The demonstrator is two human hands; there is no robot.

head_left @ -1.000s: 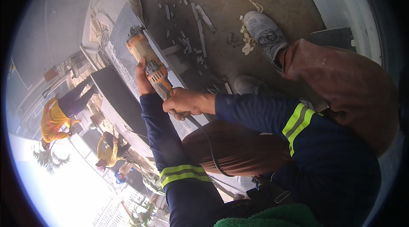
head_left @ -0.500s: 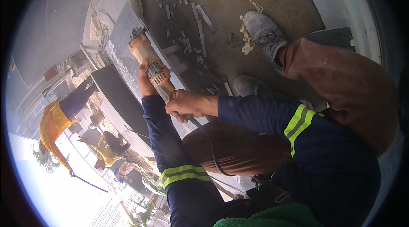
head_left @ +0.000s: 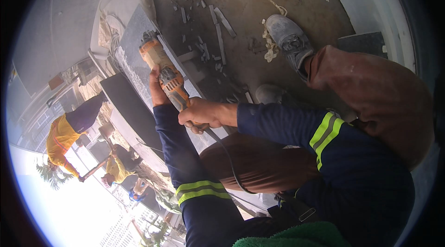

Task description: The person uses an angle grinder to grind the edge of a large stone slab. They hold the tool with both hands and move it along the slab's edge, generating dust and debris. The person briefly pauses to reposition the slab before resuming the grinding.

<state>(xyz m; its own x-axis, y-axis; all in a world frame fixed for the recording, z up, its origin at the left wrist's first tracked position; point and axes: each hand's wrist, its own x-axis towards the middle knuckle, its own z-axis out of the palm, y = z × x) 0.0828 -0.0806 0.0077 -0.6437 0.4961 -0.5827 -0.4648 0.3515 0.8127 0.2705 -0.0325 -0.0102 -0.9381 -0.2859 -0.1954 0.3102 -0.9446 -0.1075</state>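
An orange and grey angle grinder (head_left: 170, 79) lies across a grey stone slab (head_left: 134, 31), its head at the slab's far, dusty end. My left hand (head_left: 156, 87) is closed around the grinder's body, behind the head. Further back, my right hand (head_left: 201, 111) wraps round its rear handle. A black power cord (head_left: 228, 154) runs from the handle down past my leg. The grinder's head hides the disc and where it meets the slab.
Narrow cut strips (head_left: 219, 43) and offcuts litter the floor beside my shoe (head_left: 288, 36). A dark slab (head_left: 132, 112) stands left of my left forearm. Beyond, a person in yellow (head_left: 62, 138) holds a long-handled tool (head_left: 95, 169), near another person in yellow (head_left: 119, 169).
My hands and the grinder have shifted only very slightly left. At the left, the person in yellow has swung the long-handled tool round toward the other person.
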